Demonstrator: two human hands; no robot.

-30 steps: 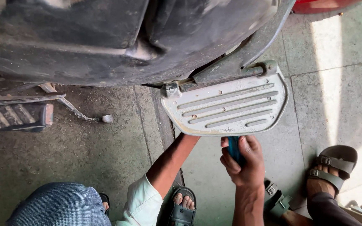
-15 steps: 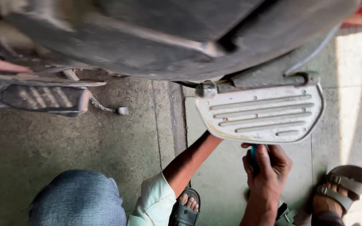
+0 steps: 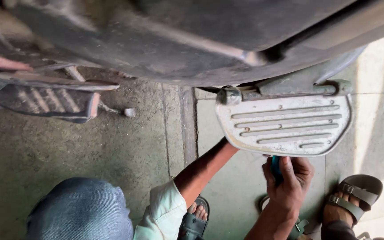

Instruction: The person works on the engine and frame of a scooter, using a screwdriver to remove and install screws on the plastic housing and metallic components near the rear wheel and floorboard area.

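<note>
**Under the footrest, a tool goes to work**

The right hand (image 3: pixel 288 180) is closing fully around a blue tool handle (image 3: pixel 275 169), driving it up beneath the near edge of the ribbed metal footrest (image 3: pixel 285 124). The left forearm (image 3: pixel 205 166) is reaching under the plate's left corner; that hand is hidden, its grip impossible to tell. Doing this well likely means keeping the tool square while the hidden hand steadies the underside. A sandalled foot (image 3: pixel 350 200) is resting just right.
</note>
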